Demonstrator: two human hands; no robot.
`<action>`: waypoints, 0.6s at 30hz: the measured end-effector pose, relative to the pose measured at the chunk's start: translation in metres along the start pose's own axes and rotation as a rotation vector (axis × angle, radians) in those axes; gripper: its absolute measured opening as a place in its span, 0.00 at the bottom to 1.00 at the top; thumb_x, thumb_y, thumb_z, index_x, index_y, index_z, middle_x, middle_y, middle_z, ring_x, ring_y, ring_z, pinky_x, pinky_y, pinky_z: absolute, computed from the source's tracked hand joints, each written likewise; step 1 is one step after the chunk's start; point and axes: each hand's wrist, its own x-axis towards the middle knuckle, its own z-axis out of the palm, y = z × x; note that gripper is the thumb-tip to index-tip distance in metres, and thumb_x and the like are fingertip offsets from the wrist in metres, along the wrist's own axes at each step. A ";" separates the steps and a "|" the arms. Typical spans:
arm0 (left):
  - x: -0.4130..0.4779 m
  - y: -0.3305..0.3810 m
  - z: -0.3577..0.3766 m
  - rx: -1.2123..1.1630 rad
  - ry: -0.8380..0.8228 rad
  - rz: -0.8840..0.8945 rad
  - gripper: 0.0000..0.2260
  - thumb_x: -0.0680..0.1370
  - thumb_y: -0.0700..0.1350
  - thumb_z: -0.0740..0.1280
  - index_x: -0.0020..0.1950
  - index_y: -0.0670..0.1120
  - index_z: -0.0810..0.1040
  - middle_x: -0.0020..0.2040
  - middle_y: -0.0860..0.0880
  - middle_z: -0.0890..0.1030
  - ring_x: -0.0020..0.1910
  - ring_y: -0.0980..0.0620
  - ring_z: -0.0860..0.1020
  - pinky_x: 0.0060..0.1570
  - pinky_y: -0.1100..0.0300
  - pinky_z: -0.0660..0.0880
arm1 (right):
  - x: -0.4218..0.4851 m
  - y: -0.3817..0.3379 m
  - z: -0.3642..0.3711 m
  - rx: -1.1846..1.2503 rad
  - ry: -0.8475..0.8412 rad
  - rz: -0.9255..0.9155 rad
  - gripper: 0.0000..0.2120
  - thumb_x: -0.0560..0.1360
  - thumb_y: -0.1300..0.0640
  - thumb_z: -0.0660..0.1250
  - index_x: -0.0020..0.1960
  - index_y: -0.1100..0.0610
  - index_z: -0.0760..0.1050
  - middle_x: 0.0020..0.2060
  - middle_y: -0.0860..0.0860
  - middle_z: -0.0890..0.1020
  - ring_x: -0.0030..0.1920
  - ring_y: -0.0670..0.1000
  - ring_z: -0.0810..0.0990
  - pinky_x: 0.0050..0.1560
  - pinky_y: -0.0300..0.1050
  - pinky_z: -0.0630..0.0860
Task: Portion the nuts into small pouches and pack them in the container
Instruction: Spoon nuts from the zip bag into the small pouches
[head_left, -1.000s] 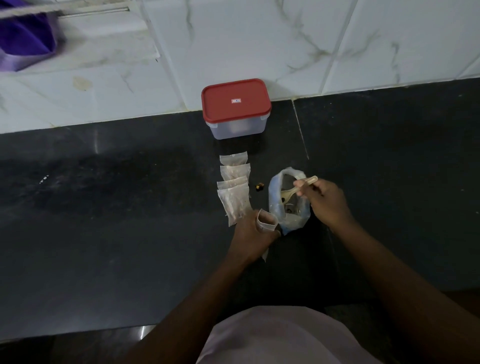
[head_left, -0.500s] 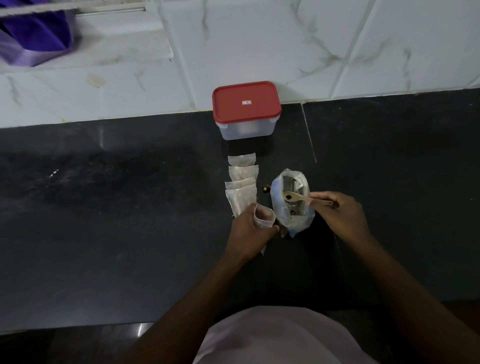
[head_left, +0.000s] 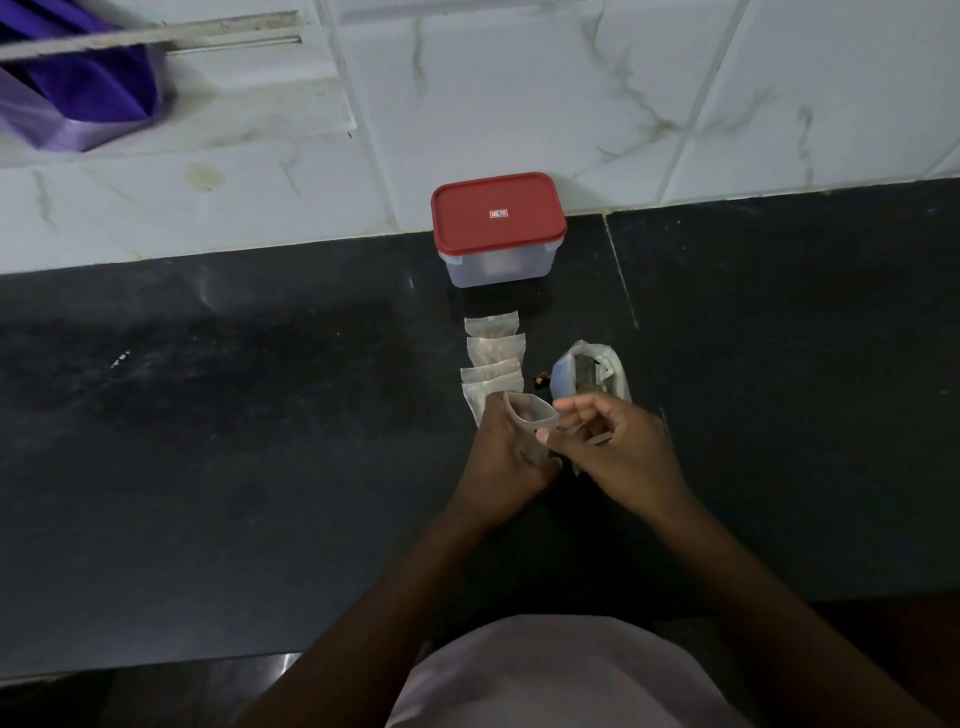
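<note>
While the left hand grips a small clear pouch with its mouth held open and facing up, the right hand sits just beside it on the right, its fingertips touching the pouch's rim and its fingers curled around what looks like a thin pale handle; whether that is a spoon cannot be told, since most of it is hidden by the hand. Both hands work low over a dark stone surface. Just beyond the right hand stands the larger plastic bag of nuts, crumpled and open at the top, its contents mostly hidden in shadow. To the left of that bag, a row of four filled pouches lies flat on the surface, running from near the left hand toward the far edge, the nearer ones overlapping. A small dark loose piece, too small to identify, lies between the row and the bag. At the far end of the row, against the white marble-patterned wall tiles, sits the container, a clear rectangular tub with its red lid closed on top. A purple object shows at the far left corner, partly out of frame. The person's pale garment fills the near edge of the view.
</note>
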 end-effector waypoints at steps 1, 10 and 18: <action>-0.002 -0.001 -0.004 -0.023 -0.012 -0.005 0.25 0.69 0.39 0.78 0.61 0.48 0.69 0.56 0.51 0.78 0.53 0.59 0.80 0.49 0.64 0.78 | 0.000 0.000 0.003 0.002 0.005 0.009 0.13 0.72 0.50 0.79 0.55 0.46 0.82 0.44 0.43 0.85 0.44 0.37 0.82 0.44 0.30 0.75; -0.016 -0.010 -0.036 -0.370 0.072 -0.096 0.12 0.84 0.47 0.64 0.55 0.39 0.81 0.48 0.39 0.84 0.46 0.45 0.83 0.45 0.43 0.82 | 0.003 0.001 0.016 0.302 -0.058 0.114 0.06 0.75 0.57 0.75 0.52 0.54 0.85 0.42 0.51 0.86 0.42 0.46 0.83 0.42 0.39 0.79; -0.017 -0.013 -0.047 -0.333 0.102 -0.047 0.11 0.83 0.46 0.66 0.51 0.39 0.84 0.45 0.42 0.86 0.44 0.44 0.85 0.41 0.52 0.82 | 0.011 -0.002 0.026 0.423 -0.007 0.168 0.03 0.75 0.64 0.74 0.47 0.58 0.86 0.46 0.54 0.87 0.46 0.51 0.86 0.43 0.40 0.81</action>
